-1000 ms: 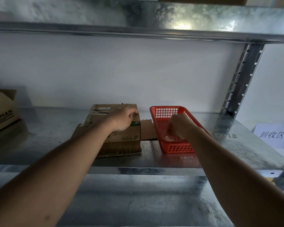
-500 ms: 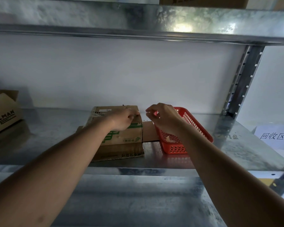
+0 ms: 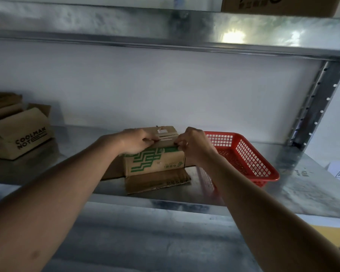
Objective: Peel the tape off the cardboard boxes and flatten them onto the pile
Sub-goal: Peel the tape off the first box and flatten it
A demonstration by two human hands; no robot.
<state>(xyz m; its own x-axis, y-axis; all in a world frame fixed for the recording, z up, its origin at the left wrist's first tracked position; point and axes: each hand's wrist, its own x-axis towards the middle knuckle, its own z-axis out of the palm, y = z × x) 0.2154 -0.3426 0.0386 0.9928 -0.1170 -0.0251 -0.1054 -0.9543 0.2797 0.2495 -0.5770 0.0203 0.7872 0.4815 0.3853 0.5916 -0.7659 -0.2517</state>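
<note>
left hand (image 3: pixel 137 141) – right hand (image 3: pixel 192 145) grip green-printed box (image 3: pixel 155 163) top | red basket (image 3: pixel 243 154) just beside

brown box (image 3: pixel 155 161): green zigzag print | basket (image 3: pixel 243 154): red mesh | shelf (image 3: pixel 302 185): grey

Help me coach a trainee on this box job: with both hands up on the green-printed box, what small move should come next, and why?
Probably pull the tape strip up and off along the top seam. Both the left hand and the right hand pinch at the top of the green-printed box, which still stands unflattened on the flat cardboard. The red basket sits beside it.
</note>
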